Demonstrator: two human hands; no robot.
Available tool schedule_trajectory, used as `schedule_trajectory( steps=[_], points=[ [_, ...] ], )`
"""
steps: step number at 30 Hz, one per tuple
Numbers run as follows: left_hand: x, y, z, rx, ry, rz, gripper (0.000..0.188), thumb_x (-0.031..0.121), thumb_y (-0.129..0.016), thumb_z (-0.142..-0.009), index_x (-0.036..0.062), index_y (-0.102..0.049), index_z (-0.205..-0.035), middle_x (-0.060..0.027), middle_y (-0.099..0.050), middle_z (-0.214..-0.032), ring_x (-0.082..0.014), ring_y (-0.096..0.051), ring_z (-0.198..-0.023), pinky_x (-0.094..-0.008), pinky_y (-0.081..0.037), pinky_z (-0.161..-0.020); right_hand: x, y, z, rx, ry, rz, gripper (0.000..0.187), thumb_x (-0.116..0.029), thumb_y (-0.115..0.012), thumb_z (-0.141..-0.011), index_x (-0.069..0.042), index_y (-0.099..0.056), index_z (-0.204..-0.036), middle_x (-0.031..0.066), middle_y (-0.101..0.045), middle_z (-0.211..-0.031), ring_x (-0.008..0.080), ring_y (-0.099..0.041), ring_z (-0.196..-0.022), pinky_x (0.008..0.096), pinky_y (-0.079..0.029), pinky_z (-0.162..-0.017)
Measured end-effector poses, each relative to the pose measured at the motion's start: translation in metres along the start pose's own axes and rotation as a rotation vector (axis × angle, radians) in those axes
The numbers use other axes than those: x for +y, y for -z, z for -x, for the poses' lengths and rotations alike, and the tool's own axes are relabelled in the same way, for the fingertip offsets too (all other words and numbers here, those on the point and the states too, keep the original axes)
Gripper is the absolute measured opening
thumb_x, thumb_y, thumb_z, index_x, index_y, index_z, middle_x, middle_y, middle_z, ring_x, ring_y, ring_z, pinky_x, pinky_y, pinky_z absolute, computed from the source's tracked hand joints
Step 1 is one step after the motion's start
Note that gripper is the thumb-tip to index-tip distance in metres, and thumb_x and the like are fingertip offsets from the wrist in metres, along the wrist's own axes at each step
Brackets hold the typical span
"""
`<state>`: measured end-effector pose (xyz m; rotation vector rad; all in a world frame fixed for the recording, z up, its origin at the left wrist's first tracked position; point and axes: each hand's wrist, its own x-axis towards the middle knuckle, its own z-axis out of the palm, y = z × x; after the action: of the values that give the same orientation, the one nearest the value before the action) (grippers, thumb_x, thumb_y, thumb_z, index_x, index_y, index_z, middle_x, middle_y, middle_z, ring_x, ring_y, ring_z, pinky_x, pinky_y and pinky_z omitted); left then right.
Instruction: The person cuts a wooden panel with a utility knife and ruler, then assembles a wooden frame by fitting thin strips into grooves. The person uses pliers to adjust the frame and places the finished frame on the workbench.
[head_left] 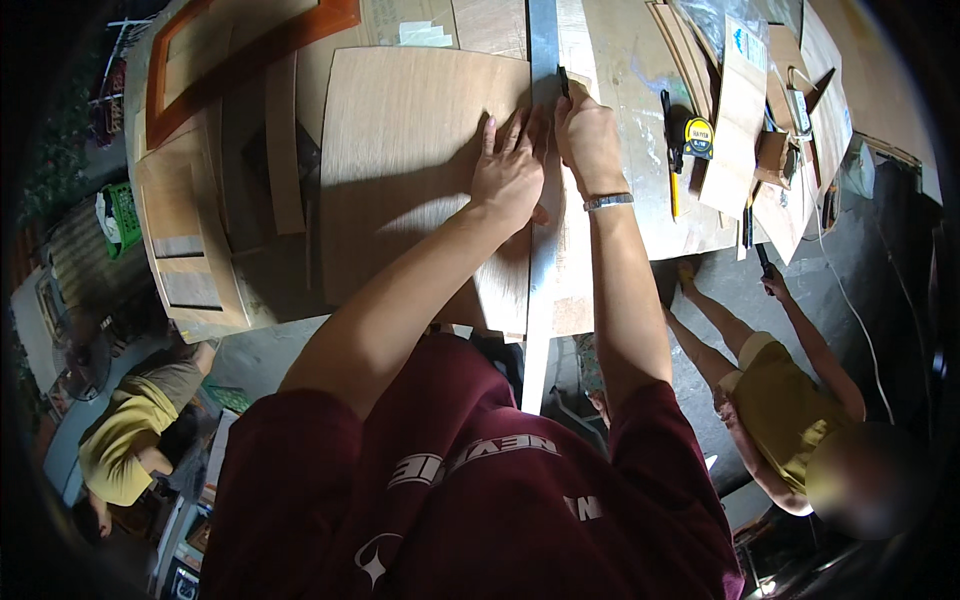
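A thin sheet of light wood (400, 130) lies on the worktable, with a long metal straightedge (542, 270) running over it from the far edge toward my body. My left hand (508, 182) is flat with fingers spread, pressing on the sheet and against the straightedge's left side. Just right of the straightedge, my right hand (592, 145) is closed round a slim black tool (563, 80), whose upper end sticks out past the fingers. Its tip is hidden, so its exact kind does not show. The straightedge's near end overhangs the table edge.
An orange-brown wooden frame (155, 80) and a pale panelled piece (190, 230) lie at left. A yellow tape measure (697, 137), a pencil (675, 195) and wood offcuts (735, 120) lie at right. One person (790, 400) stands near right, another (140, 430) near left.
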<state>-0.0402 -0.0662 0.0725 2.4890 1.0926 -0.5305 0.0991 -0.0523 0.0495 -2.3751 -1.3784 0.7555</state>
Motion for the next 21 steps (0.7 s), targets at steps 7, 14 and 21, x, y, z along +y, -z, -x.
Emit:
schedule_trajectory(
  steps=[7,14,21],
  points=[
    [0.001,0.002,-0.004,-0.042,0.010,-0.007,0.136,0.056,-0.090,-0.060,0.0014,-0.019,-0.161,-0.0147,-0.015,-0.170,-0.0307,-0.010,-0.158,-0.0598,-0.003,-0.126,0.004,-0.014,-0.001,0.195,0.069,-0.081,0.029,-0.022,-0.058,-0.095,-0.003,-0.070,-0.113,0.0290,-0.068,-0.078,0.0428,-0.071,-0.074,0.0483,-0.058,-0.068],
    [-0.005,-0.012,-0.012,0.009,-0.010,-0.043,0.128,0.056,-0.089,-0.061,0.0031,-0.027,-0.160,-0.0133,-0.012,-0.171,-0.0298,-0.005,-0.159,-0.0636,0.002,-0.124,0.003,-0.010,0.028,0.198,0.138,-0.131,0.027,-0.018,-0.059,-0.096,-0.005,-0.069,-0.117,0.0296,-0.067,-0.079,0.0449,-0.070,-0.076,0.0488,-0.058,-0.063],
    [-0.004,-0.027,-0.015,0.179,0.029,-0.018,0.124,0.034,-0.091,-0.068,0.0032,-0.017,-0.162,-0.0099,-0.007,-0.172,-0.0257,-0.008,-0.159,-0.0583,-0.008,-0.127,0.008,-0.013,0.092,0.175,0.064,-0.070,0.029,-0.016,-0.059,-0.096,-0.006,-0.067,-0.123,0.0273,-0.069,-0.079,0.0439,-0.070,-0.073,0.0493,-0.058,-0.061]
  ],
)
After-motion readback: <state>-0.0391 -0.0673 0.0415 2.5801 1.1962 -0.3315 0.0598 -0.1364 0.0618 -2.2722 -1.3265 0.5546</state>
